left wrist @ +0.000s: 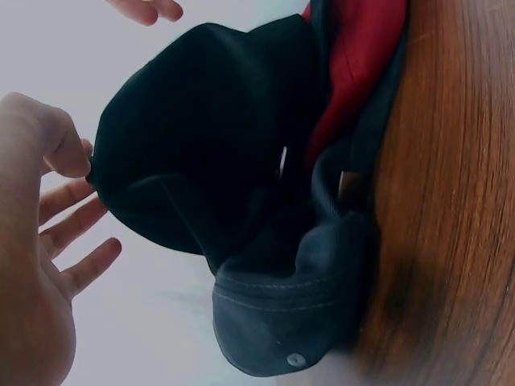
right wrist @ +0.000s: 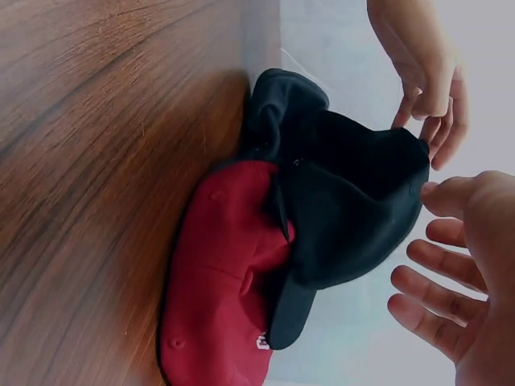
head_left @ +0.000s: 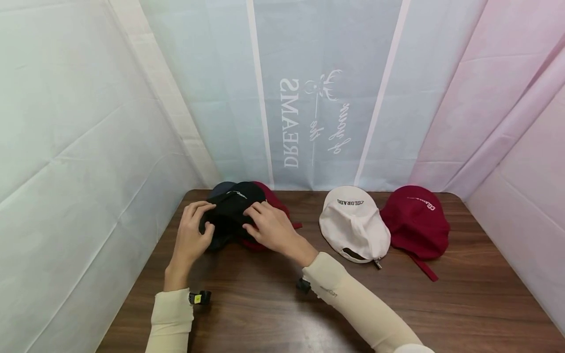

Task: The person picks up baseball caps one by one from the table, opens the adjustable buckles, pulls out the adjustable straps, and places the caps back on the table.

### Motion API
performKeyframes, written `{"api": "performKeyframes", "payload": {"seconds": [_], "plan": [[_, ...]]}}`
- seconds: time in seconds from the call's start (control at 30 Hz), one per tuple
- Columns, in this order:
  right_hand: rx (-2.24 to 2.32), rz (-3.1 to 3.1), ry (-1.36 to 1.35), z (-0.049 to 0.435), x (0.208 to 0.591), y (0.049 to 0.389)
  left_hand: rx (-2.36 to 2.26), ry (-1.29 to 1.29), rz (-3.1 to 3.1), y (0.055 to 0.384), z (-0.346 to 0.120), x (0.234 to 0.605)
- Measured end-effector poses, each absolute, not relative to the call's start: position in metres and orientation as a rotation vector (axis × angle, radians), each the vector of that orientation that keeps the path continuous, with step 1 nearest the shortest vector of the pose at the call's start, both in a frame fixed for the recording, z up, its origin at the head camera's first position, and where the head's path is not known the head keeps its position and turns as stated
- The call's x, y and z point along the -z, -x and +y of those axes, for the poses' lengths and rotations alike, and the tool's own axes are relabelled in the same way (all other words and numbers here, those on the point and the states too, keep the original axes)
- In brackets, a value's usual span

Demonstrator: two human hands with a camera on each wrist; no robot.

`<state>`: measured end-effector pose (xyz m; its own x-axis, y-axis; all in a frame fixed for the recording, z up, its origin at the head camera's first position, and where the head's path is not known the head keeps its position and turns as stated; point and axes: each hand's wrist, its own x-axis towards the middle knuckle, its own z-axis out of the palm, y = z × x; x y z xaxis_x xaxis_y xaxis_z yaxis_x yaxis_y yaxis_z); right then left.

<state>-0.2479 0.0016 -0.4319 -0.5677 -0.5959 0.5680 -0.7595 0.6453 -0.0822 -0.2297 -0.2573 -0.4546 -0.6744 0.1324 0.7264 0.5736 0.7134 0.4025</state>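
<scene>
Head view, our left hand at the black cap, whether pinching we cannot tell, our right hand alongside, fingers spread, cap above a navy cap and red cap

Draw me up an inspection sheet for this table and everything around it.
Surface: brown wood-grain table.
Job's things: black cap overlapping a navy cap and a bunched red cap.
Clutter: white cap lettered COLORADO and a second red cap, side by side to the right.
Left hand: at the black cap's edge; grip unclear.
Right hand: fingers spread, thumb at the black cap's edge.
Cables: nothing seen.
Surroundings: pale fabric walls, mirrored lettering on the back one.
</scene>
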Motion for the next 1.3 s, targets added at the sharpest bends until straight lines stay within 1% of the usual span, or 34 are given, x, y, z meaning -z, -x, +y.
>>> {"api": "performKeyframes", "payload": {"seconds": [0.57,0.87,1.3], "plan": [[-0.288,-2.407,-0.974,-0.019,0.442,0.252,0.815,0.438,-2.25,0.237,-0.264,0.462],[-0.332,-2.337,-0.981,-0.018,0.447,0.254,0.825,0.46,-2.215,0.238,-0.262,0.462],[-0.411,-2.294,-1.005,-0.014,0.45,0.254,0.823,0.336,-2.261,0.244,-0.264,0.463]]}}
